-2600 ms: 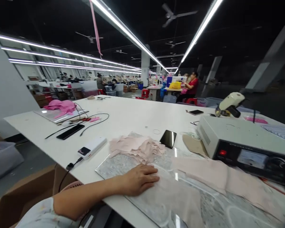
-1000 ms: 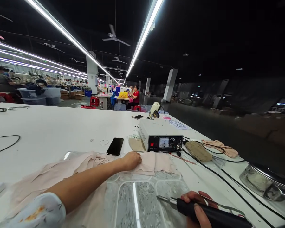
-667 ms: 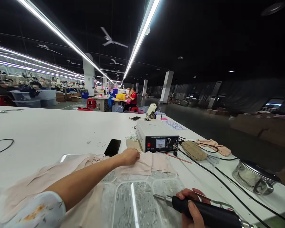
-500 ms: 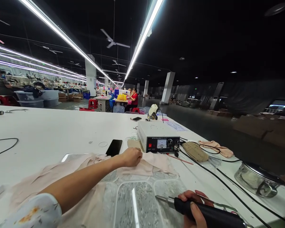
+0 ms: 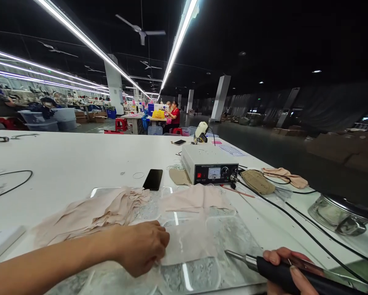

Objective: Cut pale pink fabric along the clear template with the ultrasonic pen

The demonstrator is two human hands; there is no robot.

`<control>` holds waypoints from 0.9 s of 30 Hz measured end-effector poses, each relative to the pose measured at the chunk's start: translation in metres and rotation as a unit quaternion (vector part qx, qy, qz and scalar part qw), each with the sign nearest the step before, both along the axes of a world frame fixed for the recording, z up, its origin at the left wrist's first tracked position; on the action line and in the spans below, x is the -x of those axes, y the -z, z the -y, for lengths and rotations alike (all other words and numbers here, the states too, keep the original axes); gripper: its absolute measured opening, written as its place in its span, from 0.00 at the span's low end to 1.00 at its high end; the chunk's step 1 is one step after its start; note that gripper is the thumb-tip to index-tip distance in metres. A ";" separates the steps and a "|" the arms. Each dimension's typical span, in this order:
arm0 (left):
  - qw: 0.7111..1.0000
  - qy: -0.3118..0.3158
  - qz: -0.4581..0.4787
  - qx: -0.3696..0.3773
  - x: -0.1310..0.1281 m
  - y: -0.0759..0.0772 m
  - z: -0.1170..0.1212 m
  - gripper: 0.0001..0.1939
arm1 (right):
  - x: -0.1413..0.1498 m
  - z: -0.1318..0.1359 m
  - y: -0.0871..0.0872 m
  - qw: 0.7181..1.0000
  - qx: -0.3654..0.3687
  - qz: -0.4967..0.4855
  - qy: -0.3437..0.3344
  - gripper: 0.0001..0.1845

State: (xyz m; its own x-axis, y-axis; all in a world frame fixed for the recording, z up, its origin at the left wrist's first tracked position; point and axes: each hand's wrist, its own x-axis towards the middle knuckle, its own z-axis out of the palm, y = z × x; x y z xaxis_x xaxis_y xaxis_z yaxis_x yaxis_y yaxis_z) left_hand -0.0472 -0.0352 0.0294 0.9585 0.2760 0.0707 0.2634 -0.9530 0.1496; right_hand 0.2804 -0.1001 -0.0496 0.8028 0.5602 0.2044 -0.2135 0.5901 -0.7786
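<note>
My left hand (image 5: pixel 141 247) is closed, pinching the near edge of a thin pale pink fabric piece (image 5: pixel 188 241) that lies on a glass plate (image 5: pixel 233 233). My right hand (image 5: pixel 290 272) grips a black hand-held cutting tool (image 5: pixel 282 272) whose metal tip (image 5: pixel 235 256) points left, just right of that piece. A heap of pink fabric pieces (image 5: pixel 91 211) lies to the left on the plate. Another flat pink stack (image 5: pixel 196 198) sits behind.
A white control box (image 5: pixel 213 164) with a dial stands behind, its black cable (image 5: pixel 294 223) running to the tool. A black phone (image 5: pixel 153 179) lies beside the fabric. A metal bowl (image 5: pixel 340 213) stands at right. Other people work at distant tables.
My left hand drew back from the far pink stack toward me, bringing one fabric piece onto the near glass. The view tilted down; my right hand keeps the tool.
</note>
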 end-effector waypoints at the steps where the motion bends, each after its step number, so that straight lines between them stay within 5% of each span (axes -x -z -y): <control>1: 1.000 0.001 -0.008 0.014 0.006 -0.005 0.000 0.09 | 0.002 0.004 -0.005 1.000 0.006 -0.010 0.008 0.11; 6: 0.998 -0.033 -0.004 0.049 -0.008 -0.009 -0.012 0.08 | 0.010 0.015 -0.020 0.998 0.019 -0.054 0.016 0.11; 12: 0.994 -0.101 0.030 -0.033 -0.080 0.046 -0.025 0.23 | 0.006 0.015 -0.016 0.999 0.019 -0.033 0.013 0.10; 16: 0.996 -0.069 0.047 -0.034 -0.093 0.069 -0.021 0.24 | -0.004 0.019 -0.014 0.999 0.005 -0.040 0.007 0.10; 21: 0.999 0.009 0.051 -0.001 -0.087 0.063 -0.021 0.23 | -0.006 0.015 -0.018 0.996 -0.026 -0.069 0.052 0.12; 27: 0.994 0.024 0.108 -0.003 -0.107 0.062 -0.044 0.15 | -0.001 0.003 -0.022 0.998 -0.018 -0.057 0.027 0.11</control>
State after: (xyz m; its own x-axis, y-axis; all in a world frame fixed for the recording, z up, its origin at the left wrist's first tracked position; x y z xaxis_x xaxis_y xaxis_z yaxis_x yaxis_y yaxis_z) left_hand 0.0594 0.0087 -0.0327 0.9328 0.2295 0.2780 0.1798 -0.9646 0.1930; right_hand 0.2817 -0.1030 -0.0275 0.8508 0.5097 0.1283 -0.2672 0.6296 -0.7296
